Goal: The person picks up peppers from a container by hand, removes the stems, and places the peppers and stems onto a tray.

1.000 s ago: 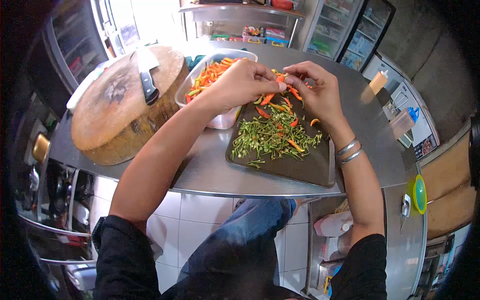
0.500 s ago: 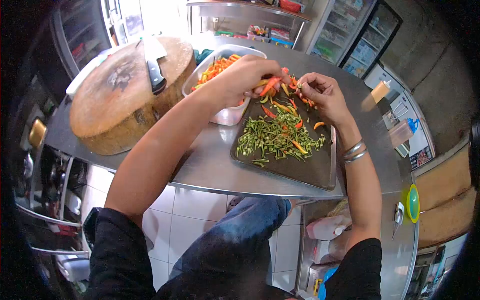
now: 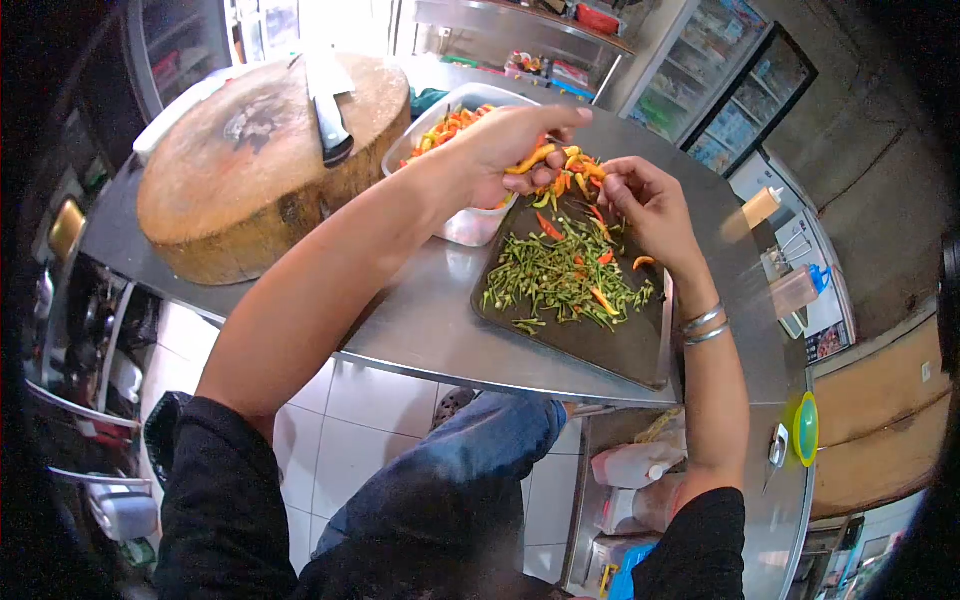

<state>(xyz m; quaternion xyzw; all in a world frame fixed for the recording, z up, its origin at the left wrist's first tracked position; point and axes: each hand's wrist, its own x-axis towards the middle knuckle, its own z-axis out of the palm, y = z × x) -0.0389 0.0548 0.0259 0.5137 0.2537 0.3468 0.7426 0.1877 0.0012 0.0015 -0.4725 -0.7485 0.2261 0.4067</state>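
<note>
Yellow chilli — in left fingers

Red, orange, yellow chillies; green stems

Chillies on tray, right of container

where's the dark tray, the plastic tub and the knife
Dark tray (image 3: 630, 350), head view: bare surface near its front edge.
Plastic tub (image 3: 470, 228), head view: front wall.
Knife (image 3: 328, 117), head view: handle.
</note>
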